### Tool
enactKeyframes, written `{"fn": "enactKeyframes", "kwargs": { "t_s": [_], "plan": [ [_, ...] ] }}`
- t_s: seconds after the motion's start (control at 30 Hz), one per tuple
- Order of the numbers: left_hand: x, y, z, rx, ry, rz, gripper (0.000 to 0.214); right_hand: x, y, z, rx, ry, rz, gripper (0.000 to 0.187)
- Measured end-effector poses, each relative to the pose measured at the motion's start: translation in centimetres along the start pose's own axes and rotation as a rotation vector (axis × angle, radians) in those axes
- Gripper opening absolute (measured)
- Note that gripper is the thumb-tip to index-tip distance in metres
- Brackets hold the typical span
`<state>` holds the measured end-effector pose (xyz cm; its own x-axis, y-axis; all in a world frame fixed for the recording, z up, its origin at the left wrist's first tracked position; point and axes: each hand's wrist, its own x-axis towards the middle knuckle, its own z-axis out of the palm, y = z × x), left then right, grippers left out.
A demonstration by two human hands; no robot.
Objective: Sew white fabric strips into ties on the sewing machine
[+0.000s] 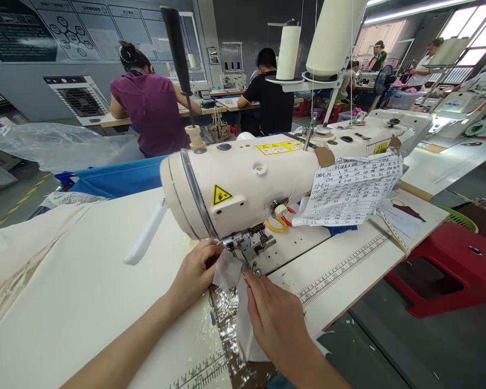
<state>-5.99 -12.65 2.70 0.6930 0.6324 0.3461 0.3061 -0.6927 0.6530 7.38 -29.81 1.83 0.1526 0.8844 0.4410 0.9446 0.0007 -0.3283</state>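
A white sewing machine (243, 183) stands in front of me, its needle and presser foot area (249, 248) low in the middle of the view. White fabric (228, 270) lies under and in front of the foot, and a strip of it hangs toward me over the table edge. To the left of the foot, my left hand (198, 267) pinches the fabric with curled fingers. My right hand (273, 308) is close to the front of the foot, thumb and index finger closed on the fabric. Its other fingers are folded and partly hidden.
Yellow-and-red-handled scissors (281, 220) lie behind the machine head. A handwritten paper sheet (352, 189) hangs on the machine. Thread cones (334, 38) stand above. At right is a red stool (457, 265). Cream fabric (28, 254) lies at left. Other people sit at machines beyond.
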Motion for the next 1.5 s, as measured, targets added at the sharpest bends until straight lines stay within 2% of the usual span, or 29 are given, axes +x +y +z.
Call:
{"fn": "enactKeyframes", "kwargs": {
  "t_s": [0.33,0.6,0.97,1.2,1.5],
  "plan": [
    [-0.1,0.1,0.3,0.089,0.009,0.089,0.026,0.0,0.0,0.2,-0.011,0.02,-0.022,0.035],
    [-0.2,-0.1,1.0,0.221,0.105,0.186,0.015,0.1,0.1,0.1,-0.006,0.034,-0.024,0.037],
    [0.1,0.1,0.0,0.004,0.022,0.063,0.026,0.1,-0.1,0.2,0.01,0.046,-0.013,0.034],
    [0.2,0.3,-0.1,-0.029,0.02,-0.009,0.031,0.1,0.0,0.2,0.008,0.02,0.003,0.034],
    [0.2,0.3,-0.4,-0.003,0.008,-0.017,0.034,0.0,0.0,0.0,0.005,0.051,-0.014,0.033]
  ]
}}
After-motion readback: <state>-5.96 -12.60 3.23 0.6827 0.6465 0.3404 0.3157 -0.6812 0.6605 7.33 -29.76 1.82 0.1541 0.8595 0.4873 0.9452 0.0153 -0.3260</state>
